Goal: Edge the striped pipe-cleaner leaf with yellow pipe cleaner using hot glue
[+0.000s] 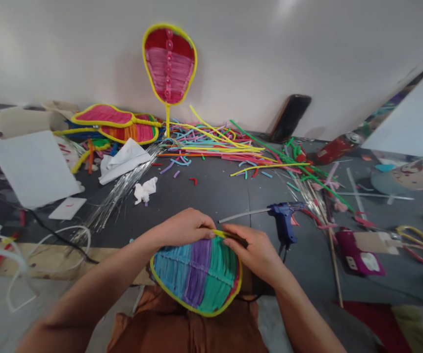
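A rounded pipe-cleaner panel (200, 272), striped blue, purple and green inside a yellow rim, is held upright at the table's front edge, in front of my body. My left hand (187, 228) pinches the yellow rim at the top with closed fingers. Just to its right, my right hand (253, 247) grips the same yellow edge between thumb and fingers. The tips of both hands nearly meet, and part of the rim is hidden by them. A blue glue gun (285, 223) lies to the right of my right hand, with a clear glue stick (244, 214) sticking out towards the hands.
A pink-and-red panel (169, 68) on a yellow stem stands against the wall. Loose pipe cleaners (215, 142) are heaped at the back. A phone (290, 117) leans on the wall near a red can (338, 147). White paper (35, 169) and a magenta power adapter (360, 252) flank the work.
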Motion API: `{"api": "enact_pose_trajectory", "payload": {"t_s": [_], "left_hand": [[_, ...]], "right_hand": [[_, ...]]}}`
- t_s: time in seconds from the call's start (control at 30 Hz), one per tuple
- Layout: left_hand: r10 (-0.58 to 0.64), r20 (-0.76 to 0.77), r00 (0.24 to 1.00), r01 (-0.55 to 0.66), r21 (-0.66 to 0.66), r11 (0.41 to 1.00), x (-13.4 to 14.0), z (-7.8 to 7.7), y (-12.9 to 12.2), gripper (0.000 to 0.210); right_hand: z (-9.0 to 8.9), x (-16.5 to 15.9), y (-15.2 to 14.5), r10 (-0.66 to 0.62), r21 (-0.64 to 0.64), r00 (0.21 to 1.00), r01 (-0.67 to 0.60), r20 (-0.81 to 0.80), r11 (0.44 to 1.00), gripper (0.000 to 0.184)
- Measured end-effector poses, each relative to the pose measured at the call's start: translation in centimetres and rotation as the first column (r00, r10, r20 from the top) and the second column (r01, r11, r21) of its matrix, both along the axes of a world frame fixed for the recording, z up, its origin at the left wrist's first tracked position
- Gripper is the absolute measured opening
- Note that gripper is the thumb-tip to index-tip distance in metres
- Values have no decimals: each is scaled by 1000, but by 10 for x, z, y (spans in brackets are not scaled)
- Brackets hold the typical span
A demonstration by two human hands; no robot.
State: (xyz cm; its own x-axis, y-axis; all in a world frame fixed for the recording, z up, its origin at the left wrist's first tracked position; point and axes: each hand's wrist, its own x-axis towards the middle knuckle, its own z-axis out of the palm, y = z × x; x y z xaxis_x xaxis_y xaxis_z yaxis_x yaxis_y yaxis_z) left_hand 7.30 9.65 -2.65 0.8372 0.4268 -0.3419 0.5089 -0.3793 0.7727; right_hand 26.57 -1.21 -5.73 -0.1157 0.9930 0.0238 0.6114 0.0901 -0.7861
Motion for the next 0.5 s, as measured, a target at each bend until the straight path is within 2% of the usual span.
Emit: {"api": "enact_pose_trajectory", "payload": {"t_s": [0.23, 0.5], "left_hand": [[110, 30, 993, -106, -114, 988, -11, 1, 0, 22], [132, 20, 991, -128, -126, 984, -15, 1, -1, 24]], "right_hand": [[3, -4, -15, -68, 65, 997, 70, -35, 995, 23], [-6, -16, -17, -127, 80, 987, 134, -94, 988, 22]]}}
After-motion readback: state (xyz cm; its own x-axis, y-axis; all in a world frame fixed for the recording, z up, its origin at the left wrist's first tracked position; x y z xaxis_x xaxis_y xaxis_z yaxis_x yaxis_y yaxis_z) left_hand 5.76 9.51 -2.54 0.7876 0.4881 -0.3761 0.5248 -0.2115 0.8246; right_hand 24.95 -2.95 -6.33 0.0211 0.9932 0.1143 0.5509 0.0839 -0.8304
